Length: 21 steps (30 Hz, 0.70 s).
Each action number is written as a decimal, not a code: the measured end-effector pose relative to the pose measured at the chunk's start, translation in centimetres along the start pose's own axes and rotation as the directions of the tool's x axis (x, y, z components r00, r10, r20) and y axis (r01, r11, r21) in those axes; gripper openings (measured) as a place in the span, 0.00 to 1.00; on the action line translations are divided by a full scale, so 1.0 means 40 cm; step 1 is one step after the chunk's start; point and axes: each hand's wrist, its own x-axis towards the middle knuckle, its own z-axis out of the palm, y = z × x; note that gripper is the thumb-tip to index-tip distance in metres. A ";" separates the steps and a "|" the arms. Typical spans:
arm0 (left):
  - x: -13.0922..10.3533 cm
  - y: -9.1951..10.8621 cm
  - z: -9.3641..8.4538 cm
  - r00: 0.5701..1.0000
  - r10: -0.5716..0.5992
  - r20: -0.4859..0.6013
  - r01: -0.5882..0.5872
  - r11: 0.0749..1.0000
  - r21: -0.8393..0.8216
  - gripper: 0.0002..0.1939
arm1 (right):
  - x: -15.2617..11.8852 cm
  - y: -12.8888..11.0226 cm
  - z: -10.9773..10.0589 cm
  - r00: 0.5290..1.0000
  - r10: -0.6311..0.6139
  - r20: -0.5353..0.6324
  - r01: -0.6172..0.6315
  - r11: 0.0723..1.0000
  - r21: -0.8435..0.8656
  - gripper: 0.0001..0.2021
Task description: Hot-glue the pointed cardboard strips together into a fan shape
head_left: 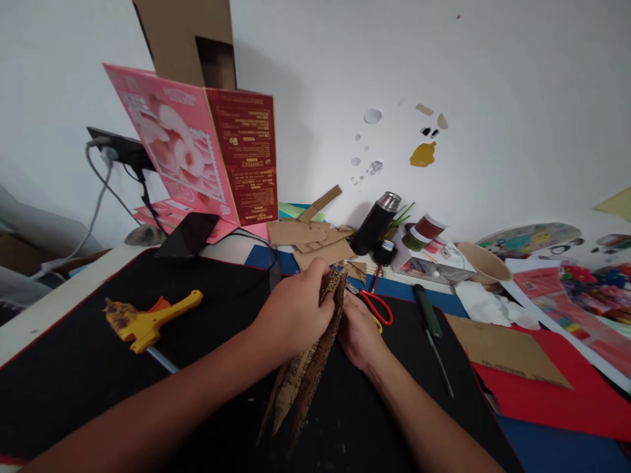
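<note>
Both hands, the left (297, 307) with thumb and fingers curled round one side and the right (361, 330) closed against the other, grip a folded piece of printed cardboard (308, 374) near its upper end, holding it over the black mat (217, 387) with its pointed ends slanting down toward the person. Just beyond the right hand lie red-handled scissors (378, 309), with a green-handled screwdriver (432, 328) farther right on the mat and a yellow glue gun (148, 320) on its left part. Behind them are loose cardboard scraps (323, 244), a black flask (375, 223) leaning at a tilt and a dark phone (188, 235) by the pink folder (185, 148).
</note>
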 end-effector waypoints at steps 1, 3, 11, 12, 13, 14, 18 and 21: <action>0.001 -0.001 0.001 1.000 0.001 0.002 -0.001 1.000 -0.015 0.05 | -0.001 -0.001 0.001 1.000 -0.002 0.004 0.002 1.000 0.009 0.19; 0.002 -0.004 0.002 1.000 0.001 0.005 -0.001 0.999 -0.042 0.06 | -0.001 -0.002 0.002 1.000 -0.006 0.007 0.005 1.000 0.025 0.19; 0.027 -0.035 -0.002 1.000 -0.003 0.009 0.006 0.909 -0.417 0.03 | 0.000 -0.002 0.009 1.000 0.012 0.027 -0.013 0.999 0.047 0.16; 0.032 -0.038 -0.005 0.999 -0.009 0.038 0.027 0.860 -0.509 0.04 | -0.001 -0.003 0.010 0.999 0.008 0.039 -0.010 0.999 0.051 0.16; 0.036 -0.041 -0.008 0.996 -0.018 0.082 0.063 0.802 -0.594 0.05 | -0.001 -0.003 0.010 0.999 0.001 0.055 -0.004 0.998 0.055 0.15; 0.039 -0.043 -0.010 0.991 -0.028 0.134 0.110 0.741 -0.663 0.06 | -0.002 -0.003 0.010 0.997 -0.006 0.071 0.002 0.998 0.060 0.15; 0.044 -0.045 -0.012 0.960 -0.049 0.275 0.250 0.591 -0.767 0.12 | 0.001 -0.005 0.004 0.995 -0.033 0.098 0.028 0.998 0.054 0.15; 0.045 -0.050 -0.008 0.955 -0.054 0.292 0.264 0.601 -0.755 0.14 | 0.006 -0.011 -0.005 0.995 -0.052 0.087 0.049 0.998 0.032 0.16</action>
